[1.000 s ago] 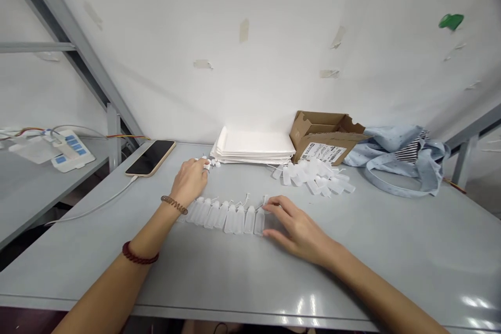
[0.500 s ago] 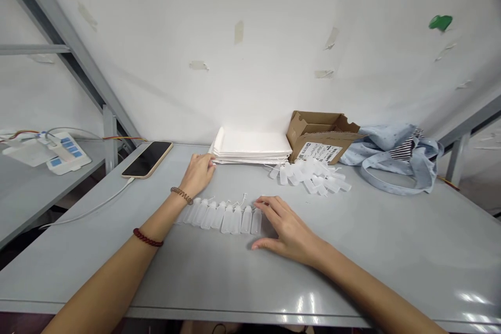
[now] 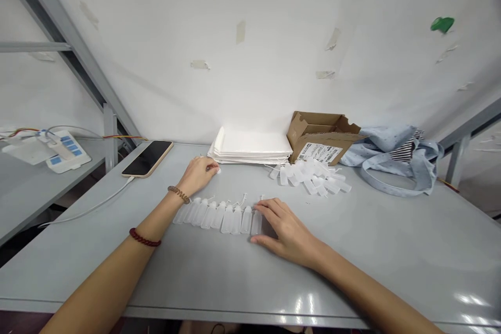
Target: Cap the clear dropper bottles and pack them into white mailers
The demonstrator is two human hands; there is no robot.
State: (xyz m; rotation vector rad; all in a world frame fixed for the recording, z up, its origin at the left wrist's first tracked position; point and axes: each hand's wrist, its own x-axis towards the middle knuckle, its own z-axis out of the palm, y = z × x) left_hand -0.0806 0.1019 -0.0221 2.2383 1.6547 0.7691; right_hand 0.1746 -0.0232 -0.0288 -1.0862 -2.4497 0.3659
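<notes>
Several translucent plastic tags with white strings lie in a row across the grey table, in front of my hands. My left hand is behind the row's left part, its fingers pinched round a small white thing that I cannot make out. At the row's right end, my right hand has thumb and fingers apart, fingertips touching or just over the last tag. A loose pile of similar tags lies farther back on the right. Behind my left hand rests a stack of white sheets or envelopes.
An open cardboard box stands against the wall, beside a light blue cloth bag. At the left a phone lies with a white cable attached. Metal frame posts rise at both sides of the table.
My left hand has come slightly off the white stack's corner, its fingers now closed round a small white thing. My right hand has barely moved.
</notes>
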